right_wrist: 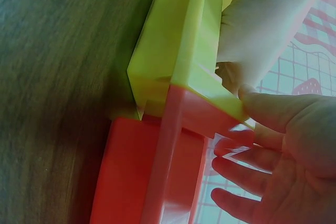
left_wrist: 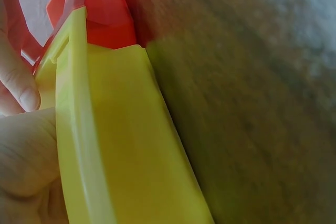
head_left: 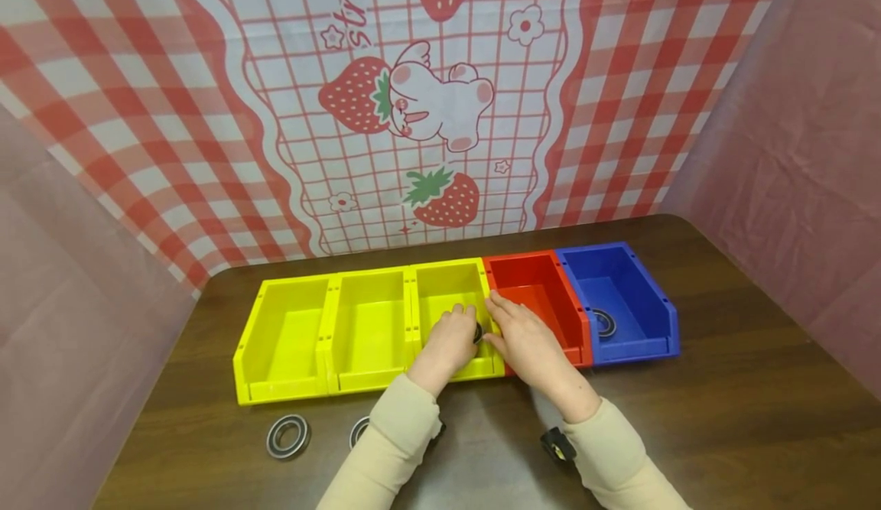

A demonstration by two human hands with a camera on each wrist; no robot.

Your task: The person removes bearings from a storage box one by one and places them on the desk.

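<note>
My left hand (head_left: 452, 338) reaches down into the third yellow bin (head_left: 449, 274), fingers curled at a dark-edged ring bearing (head_left: 478, 332) that it seems to grip; the hand hides most of the ring. Over the wall between that bin and the red bin (head_left: 530, 265) is my right hand (head_left: 526, 342), its fingers extended and holding nothing. In the right wrist view the right thumb (right_wrist: 268, 109) lies at the yellow bin's edge. The left wrist view shows part of the left hand (left_wrist: 26, 156) behind the bin's front wall.
Two more yellow bins (head_left: 285, 284) stand to the left in the same row. A blue bin (head_left: 619, 280) at the right end contains a bearing (head_left: 604, 323). On the brown table lie a bearing (head_left: 287, 436) and another bearing (head_left: 358, 430), partly behind the left sleeve.
</note>
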